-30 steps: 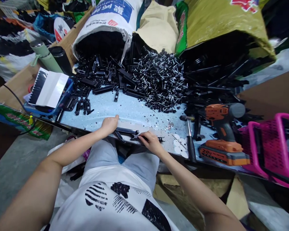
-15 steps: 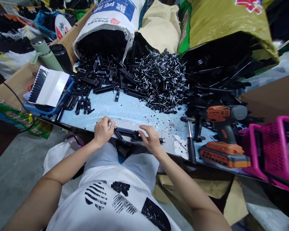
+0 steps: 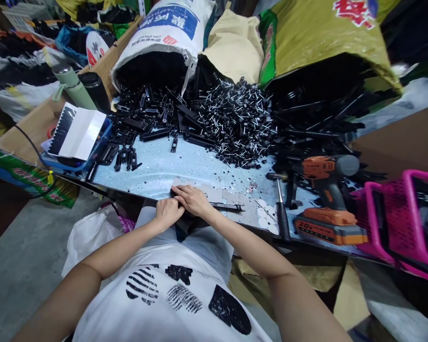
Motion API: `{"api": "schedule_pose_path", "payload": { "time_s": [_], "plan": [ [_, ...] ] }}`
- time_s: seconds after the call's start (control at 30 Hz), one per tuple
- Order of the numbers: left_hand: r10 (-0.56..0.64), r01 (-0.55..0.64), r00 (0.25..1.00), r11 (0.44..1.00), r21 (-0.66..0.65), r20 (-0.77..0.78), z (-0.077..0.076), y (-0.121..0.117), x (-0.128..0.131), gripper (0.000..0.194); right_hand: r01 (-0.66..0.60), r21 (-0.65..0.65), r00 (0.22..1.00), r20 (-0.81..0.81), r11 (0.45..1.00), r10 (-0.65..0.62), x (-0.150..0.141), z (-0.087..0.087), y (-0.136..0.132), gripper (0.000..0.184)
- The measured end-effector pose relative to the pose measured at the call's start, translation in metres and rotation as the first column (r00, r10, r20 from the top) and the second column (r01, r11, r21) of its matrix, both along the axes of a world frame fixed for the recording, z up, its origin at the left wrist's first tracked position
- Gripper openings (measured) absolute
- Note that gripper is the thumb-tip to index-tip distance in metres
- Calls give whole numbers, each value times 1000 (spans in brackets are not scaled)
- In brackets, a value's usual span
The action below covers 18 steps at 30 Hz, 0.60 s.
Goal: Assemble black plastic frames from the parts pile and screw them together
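Note:
My left hand point(image 3: 168, 212) and my right hand point(image 3: 192, 199) are pressed close together at the near edge of the light blue table point(image 3: 185, 166). Both have their fingers curled round the left end of a long black plastic strip point(image 3: 228, 207) that lies along the table edge. The strip's right end sticks out past my right wrist. The part under my fingers is hidden.
Heaps of black plastic parts point(image 3: 153, 114) and white-tipped pins point(image 3: 235, 123) spill from open sacks at the back. An orange cordless drill point(image 3: 328, 199) and a hammer point(image 3: 281, 209) lie right. A pink basket point(image 3: 403, 218) stands far right; a blue tray point(image 3: 78, 137) and flasks sit left.
My two hands, apart along the strip a second ago, have come together at its left end. My right hand slid left; my left hand drew back toward the table edge.

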<state>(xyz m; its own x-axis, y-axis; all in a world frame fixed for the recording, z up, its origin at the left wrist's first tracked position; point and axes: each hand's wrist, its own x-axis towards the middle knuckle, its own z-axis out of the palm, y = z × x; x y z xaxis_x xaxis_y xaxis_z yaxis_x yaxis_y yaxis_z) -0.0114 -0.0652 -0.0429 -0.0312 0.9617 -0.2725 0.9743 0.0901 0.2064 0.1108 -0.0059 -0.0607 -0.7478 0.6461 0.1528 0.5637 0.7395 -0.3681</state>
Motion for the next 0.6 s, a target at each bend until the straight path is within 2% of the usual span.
{"api": "schedule_pose_path", "payload": {
  "time_s": [0.1,0.17,0.2,0.27,0.33,0.37,0.43,0.6],
  "plan": [
    [-44,44,999,997,71,-10,-4,-6,-3,35,-13,31,999,-32,999,14,5,3,-3,46],
    [-152,150,988,966,211,-8,-8,-5,-10,33,-36,93,996,-76,995,44,23,3,-8,47],
    [-237,231,971,925,302,-15,-9,-2,-14,33,-9,132,995,-96,991,21,36,2,-10,49],
    [-445,425,894,797,430,-58,-11,9,-22,37,147,199,987,-98,969,-130,69,-3,-13,61],
    [-615,597,782,690,410,-104,-11,26,-24,46,300,226,952,-18,927,-304,100,-9,-14,67],
    [-668,656,735,660,365,-115,-11,34,-23,51,330,227,936,45,916,-348,111,-12,-14,65],
    [-704,706,698,648,285,-129,-10,49,-18,53,321,213,922,151,923,-356,124,-15,-13,60],
    [-664,658,745,713,240,-67,-3,70,-12,48,295,165,927,190,941,-324,123,-9,-5,65]
  ]
}}
